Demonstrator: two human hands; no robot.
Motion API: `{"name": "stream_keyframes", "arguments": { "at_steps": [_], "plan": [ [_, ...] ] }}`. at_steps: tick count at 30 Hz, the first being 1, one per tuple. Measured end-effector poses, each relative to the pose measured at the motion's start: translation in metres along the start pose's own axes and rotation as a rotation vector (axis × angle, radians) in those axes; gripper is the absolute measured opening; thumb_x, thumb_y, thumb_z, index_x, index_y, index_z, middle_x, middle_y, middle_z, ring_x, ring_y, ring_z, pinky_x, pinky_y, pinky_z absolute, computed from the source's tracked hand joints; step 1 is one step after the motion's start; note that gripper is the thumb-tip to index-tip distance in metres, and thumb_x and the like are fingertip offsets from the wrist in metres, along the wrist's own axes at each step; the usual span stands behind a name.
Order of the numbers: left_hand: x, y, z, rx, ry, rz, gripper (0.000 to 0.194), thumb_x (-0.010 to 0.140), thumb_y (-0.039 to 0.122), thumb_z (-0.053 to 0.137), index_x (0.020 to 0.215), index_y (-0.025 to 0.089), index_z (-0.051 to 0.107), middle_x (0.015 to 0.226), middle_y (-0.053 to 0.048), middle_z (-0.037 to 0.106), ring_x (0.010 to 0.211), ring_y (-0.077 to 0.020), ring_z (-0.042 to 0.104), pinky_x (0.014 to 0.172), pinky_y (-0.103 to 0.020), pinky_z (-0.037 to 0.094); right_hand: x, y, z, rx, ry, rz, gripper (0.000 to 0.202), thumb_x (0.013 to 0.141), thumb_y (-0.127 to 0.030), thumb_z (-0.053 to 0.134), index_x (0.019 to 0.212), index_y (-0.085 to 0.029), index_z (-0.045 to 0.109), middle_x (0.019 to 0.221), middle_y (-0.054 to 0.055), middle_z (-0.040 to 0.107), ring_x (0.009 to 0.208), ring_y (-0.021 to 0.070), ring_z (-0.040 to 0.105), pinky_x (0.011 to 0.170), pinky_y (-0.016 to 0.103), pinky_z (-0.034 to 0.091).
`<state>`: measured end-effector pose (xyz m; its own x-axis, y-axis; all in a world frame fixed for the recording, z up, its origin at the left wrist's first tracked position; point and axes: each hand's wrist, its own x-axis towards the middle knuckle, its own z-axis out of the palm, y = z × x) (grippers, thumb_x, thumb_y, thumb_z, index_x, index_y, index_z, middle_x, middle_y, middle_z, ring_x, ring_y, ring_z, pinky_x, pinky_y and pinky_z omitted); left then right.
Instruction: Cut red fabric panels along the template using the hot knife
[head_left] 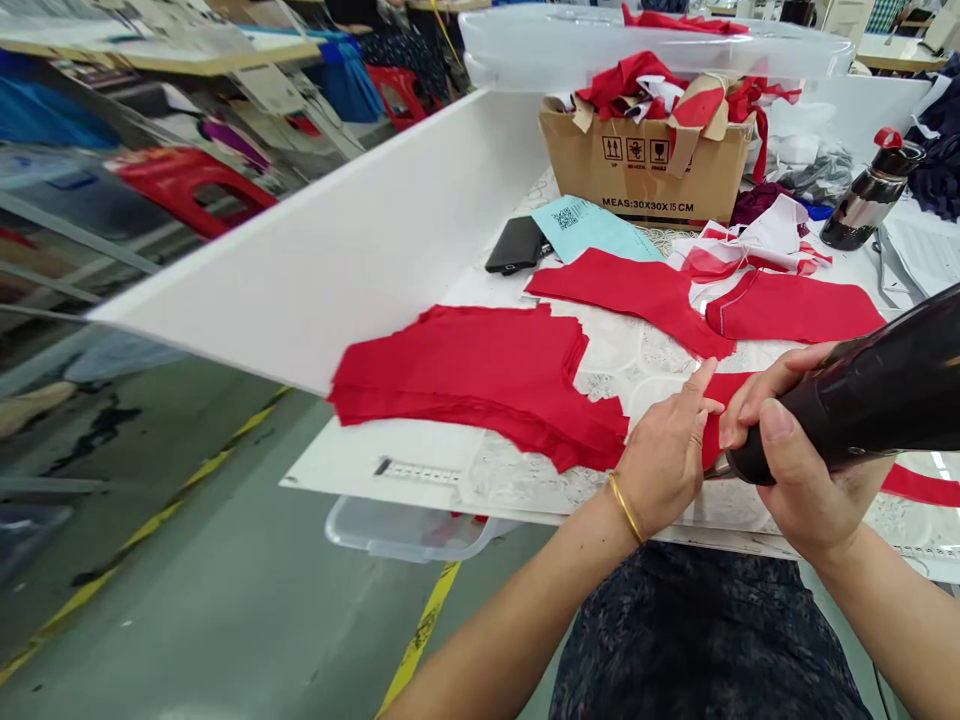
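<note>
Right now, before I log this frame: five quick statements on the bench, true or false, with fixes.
1. The left hand has a gold bracelet at its wrist. True.
2. The red fabric stack lies right of that hand. False: it lies to its left.
3. The right hand is on a black cylindrical object. True.
4. The cardboard box is closed. False: it is open, with red scraps above its rim.
5. The light-blue paper bears a QR code. True.
</note>
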<state>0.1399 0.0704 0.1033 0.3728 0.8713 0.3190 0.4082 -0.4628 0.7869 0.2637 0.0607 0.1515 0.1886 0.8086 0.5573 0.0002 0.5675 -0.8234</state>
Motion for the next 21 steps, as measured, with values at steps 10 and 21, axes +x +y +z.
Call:
{"name": "stream_keyframes", "arguments": {
  "at_steps": [10, 21],
  "plan": [
    [0.001, 0.006, -0.014, 0.242, -0.158, 0.256, 0.058, 0.096, 0.004, 0.039, 0.153, 0.013, 0.043, 0.144, -0.014, 0.065, 0.14, -0.0232, 0.058, 0.118, -0.042, 0.049, 0.017, -0.014, -0.035, 0.124, 0.001, -0.019, 0.028, 0.09, -0.033, 0.078, 0.109, -0.025, 0.06, 0.069, -0.005, 0.061, 0.051, 0.0142, 0.058, 0.049, 0.029, 0.051],
    [0.017, -0.008, -0.002, 0.478, -0.439, 0.405, 0.064, 0.088, -0.001, 0.048, 0.151, 0.008, 0.046, 0.158, -0.016, 0.053, 0.154, -0.0245, 0.041, 0.128, -0.043, 0.037, 0.012, -0.01, -0.04, 0.143, 0.035, -0.018, 0.026, 0.09, -0.018, 0.072, 0.112, -0.024, 0.06, 0.073, -0.005, 0.063, 0.056, 0.0135, 0.058, 0.053, 0.03, 0.055]
  ]
}}
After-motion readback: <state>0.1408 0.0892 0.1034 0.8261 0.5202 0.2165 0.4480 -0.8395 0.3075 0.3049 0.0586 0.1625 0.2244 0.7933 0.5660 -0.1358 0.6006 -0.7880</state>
